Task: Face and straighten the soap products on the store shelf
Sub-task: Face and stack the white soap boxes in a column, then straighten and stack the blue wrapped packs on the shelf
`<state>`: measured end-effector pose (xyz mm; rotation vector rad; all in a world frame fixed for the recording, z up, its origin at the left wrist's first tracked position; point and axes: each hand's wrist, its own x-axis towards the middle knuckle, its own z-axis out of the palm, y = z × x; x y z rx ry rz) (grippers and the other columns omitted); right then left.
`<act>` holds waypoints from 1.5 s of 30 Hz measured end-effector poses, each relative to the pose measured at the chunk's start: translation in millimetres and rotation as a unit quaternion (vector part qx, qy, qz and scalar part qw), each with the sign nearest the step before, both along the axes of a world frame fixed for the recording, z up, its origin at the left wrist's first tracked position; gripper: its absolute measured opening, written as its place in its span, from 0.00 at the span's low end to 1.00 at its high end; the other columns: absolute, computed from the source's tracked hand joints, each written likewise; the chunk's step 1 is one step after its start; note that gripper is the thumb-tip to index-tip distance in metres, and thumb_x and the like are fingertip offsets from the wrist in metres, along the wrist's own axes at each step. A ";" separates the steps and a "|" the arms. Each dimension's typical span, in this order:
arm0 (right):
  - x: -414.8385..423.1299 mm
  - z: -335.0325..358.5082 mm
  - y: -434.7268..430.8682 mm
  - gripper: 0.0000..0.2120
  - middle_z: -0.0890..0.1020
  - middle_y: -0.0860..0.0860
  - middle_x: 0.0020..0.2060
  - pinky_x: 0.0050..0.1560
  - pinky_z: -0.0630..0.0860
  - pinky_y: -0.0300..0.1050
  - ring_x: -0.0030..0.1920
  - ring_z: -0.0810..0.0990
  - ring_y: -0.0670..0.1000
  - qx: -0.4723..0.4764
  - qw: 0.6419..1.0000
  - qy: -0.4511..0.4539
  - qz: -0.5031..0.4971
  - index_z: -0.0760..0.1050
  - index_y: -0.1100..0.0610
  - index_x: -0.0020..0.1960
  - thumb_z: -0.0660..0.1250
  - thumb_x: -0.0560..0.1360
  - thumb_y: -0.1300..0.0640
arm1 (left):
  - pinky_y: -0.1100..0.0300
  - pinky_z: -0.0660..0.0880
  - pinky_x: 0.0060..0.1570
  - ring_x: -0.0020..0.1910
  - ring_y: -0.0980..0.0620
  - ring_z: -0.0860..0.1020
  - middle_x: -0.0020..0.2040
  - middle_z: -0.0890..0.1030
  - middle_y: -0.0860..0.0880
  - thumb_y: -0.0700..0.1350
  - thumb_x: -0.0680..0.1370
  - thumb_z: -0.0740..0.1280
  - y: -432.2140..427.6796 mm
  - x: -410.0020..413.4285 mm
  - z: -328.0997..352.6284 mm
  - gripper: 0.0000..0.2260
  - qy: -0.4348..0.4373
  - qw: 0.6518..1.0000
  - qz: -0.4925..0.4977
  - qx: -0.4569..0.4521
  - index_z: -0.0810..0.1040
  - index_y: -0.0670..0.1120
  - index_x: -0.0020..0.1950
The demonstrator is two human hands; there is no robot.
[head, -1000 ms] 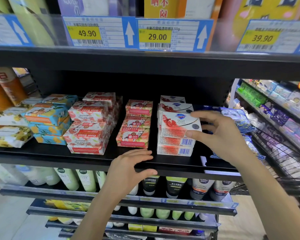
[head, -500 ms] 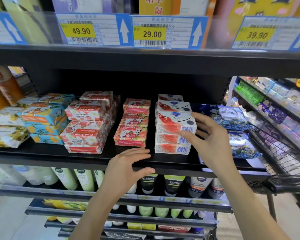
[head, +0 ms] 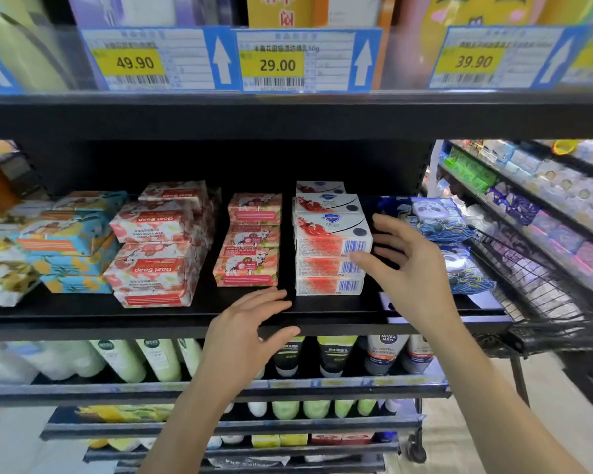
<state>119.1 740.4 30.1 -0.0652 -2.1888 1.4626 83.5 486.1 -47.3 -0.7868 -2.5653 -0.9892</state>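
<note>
Your right hand (head: 411,268) has slid down the white soap stack (head: 329,254), grip spread, left hand (head: 250,323) spread flat on the shelf (head: 117,325); the stack looks squared.

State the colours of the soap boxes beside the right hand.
The soap boxes are white with red splashes and a blue logo, seen in the head view.

Well above the right hand (head: 415,268) we see a yellow 49.90 tag (head: 134,63), a 29.00 tag (head: 277,65) and a 39.90 tag (head: 473,61), each beside a white arrow on blue. Just past that hand's fingers lie two blue panda-printed packs (head: 432,217), one above the other, with a black wire basket (head: 534,289) farther right. Below the left hand (head: 243,333) we find pale green tubes (head: 161,359). Under the right wrist stands a Nivea Men tube (head: 386,354).
</note>
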 end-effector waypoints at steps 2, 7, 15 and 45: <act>8.2 3.4 10.9 0.29 0.81 0.43 0.61 0.64 0.78 0.43 0.60 0.80 0.41 0.034 0.999 0.005 -0.037 0.75 0.49 0.71 0.79 0.72 0.50 | 0.62 0.65 0.71 0.71 0.63 0.70 0.67 0.78 0.63 0.59 0.75 0.71 2.3 3.4 -1.6 0.19 0.005 1.000 -0.005 0.000 0.84 0.54 0.64; 17.3 23.1 57.5 0.23 0.79 0.43 0.57 0.59 0.69 0.27 0.58 0.78 0.44 0.160 0.979 0.033 -0.120 0.79 0.52 0.66 0.78 0.73 0.50 | 0.60 0.67 0.69 0.68 0.64 0.70 0.64 0.80 0.59 0.58 0.76 0.69 24.0 13.9 -2.6 0.19 0.026 1.000 -0.014 0.001 0.84 0.52 0.63; -22.6 33.4 153.8 0.43 0.69 0.52 0.74 0.72 0.63 0.47 0.75 0.66 0.53 0.295 0.948 -0.103 -0.060 0.68 0.55 0.77 0.79 0.68 0.41 | 0.50 0.75 0.64 0.63 0.53 0.74 0.59 0.83 0.52 0.47 0.73 0.78 69.0 37.8 -18.1 0.16 0.078 0.991 0.105 0.001 0.86 0.46 0.59; 21.2 3.8 160.9 0.39 0.79 0.43 0.59 0.59 0.78 0.39 0.60 0.80 0.43 0.108 0.991 0.046 0.058 0.77 0.49 0.65 0.87 0.58 0.49 | 0.65 0.74 0.62 0.61 0.60 0.79 0.59 0.82 0.59 0.55 0.73 0.73 148.8 79.8 39.3 0.18 -0.098 0.964 0.054 0.240 0.82 0.58 0.63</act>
